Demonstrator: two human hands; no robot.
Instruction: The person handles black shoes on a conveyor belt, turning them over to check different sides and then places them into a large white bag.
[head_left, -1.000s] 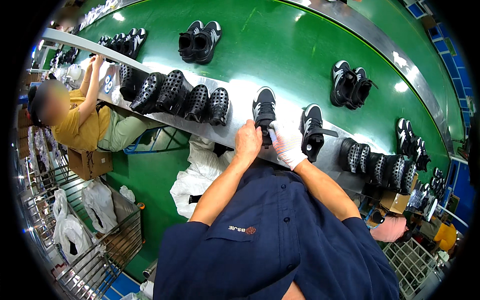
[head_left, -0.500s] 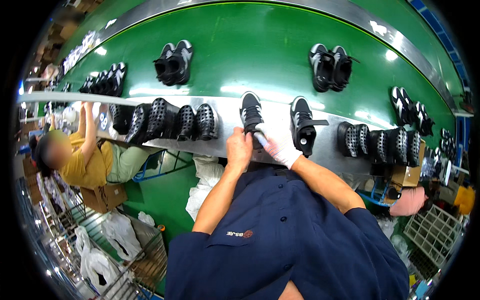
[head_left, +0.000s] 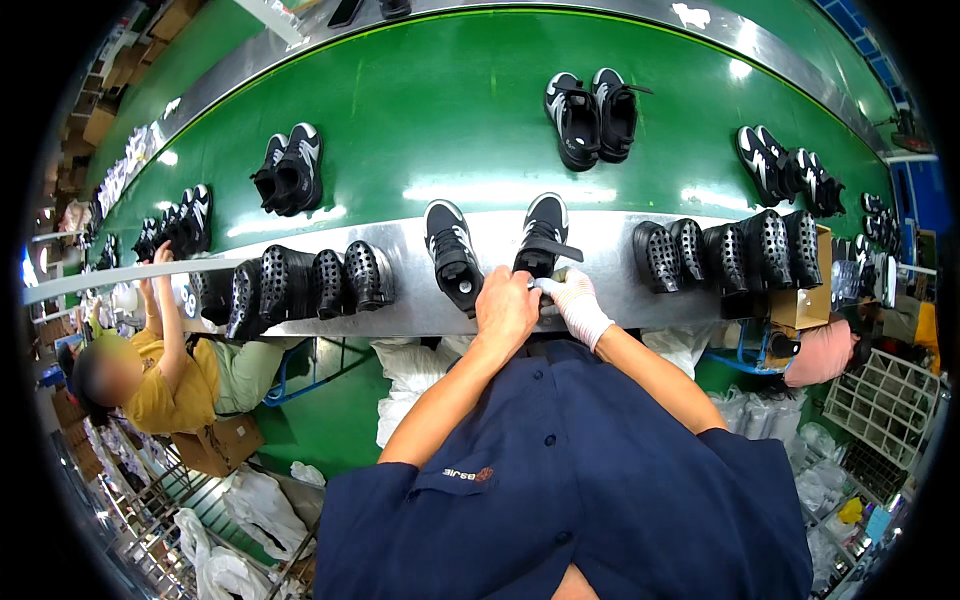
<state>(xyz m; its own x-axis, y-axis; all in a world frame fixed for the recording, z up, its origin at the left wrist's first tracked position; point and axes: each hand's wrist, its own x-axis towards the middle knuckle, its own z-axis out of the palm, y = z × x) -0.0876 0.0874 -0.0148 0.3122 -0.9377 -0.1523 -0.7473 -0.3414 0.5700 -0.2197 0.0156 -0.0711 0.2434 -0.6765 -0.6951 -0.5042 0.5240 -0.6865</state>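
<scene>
A black sneaker (head_left: 543, 222) with a white-grey toe edge stands on the metal ledge before me, toe away. Its strap sticks out to the right. My left hand (head_left: 507, 308), bare, is closed at the heel end of this sneaker, its fingertips pinched at the opening. From the other side my right hand (head_left: 580, 305), in a white glove, closes on the same heel, its fingertips meeting the left ones. Between them the heel is mostly hidden. Just left stands the matching sneaker (head_left: 450, 245), untouched, its strap across the top.
Black perforated shoe-shaped forms line the metal ledge (head_left: 600, 285) at left (head_left: 285, 280) and right (head_left: 730, 255). Beyond lies a green belt (head_left: 430, 120) with sneaker pairs (head_left: 592, 115). A co-worker in yellow (head_left: 175, 380) sits at left; a cardboard box (head_left: 803, 300) stands at right.
Both hands have gone from the left sneaker to the heel of the right one. My view has shifted to the right, and the sneaker pairs on the belt appear farther left.
</scene>
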